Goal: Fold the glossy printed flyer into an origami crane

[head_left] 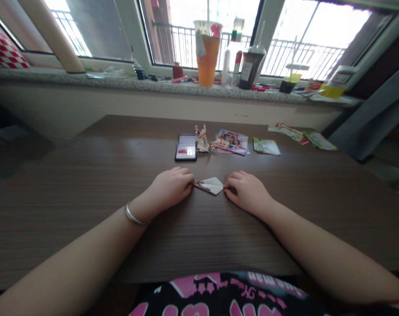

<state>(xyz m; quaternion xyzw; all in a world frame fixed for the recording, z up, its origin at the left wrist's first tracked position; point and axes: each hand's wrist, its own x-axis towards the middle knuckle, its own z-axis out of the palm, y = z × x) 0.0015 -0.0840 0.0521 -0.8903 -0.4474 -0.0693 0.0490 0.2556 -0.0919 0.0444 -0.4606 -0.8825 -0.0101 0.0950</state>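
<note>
Between my hands, a small folded paper (212,185) in a kite-like shape lies on the brown table (173,237). It is mostly pale, with a printed patch toward its left point. My left hand (172,186), with a silver bangle at the wrist, has its fingers closed at the paper's left tip. My right hand (248,191) pinches the right end between thumb and fingers. Just beyond the paper lies a phone (186,148) with a lit screen. Beside the phone is a folded paper figure (203,139) with pointed tips.
Printed leaflets (234,141) and a stack of cards (267,146) lie right of the figure. More paper strips (294,134) are at the far right. On the windowsill (159,86) stand a tall cup of orange drink (207,57), a dark cup (250,68) and bottles.
</note>
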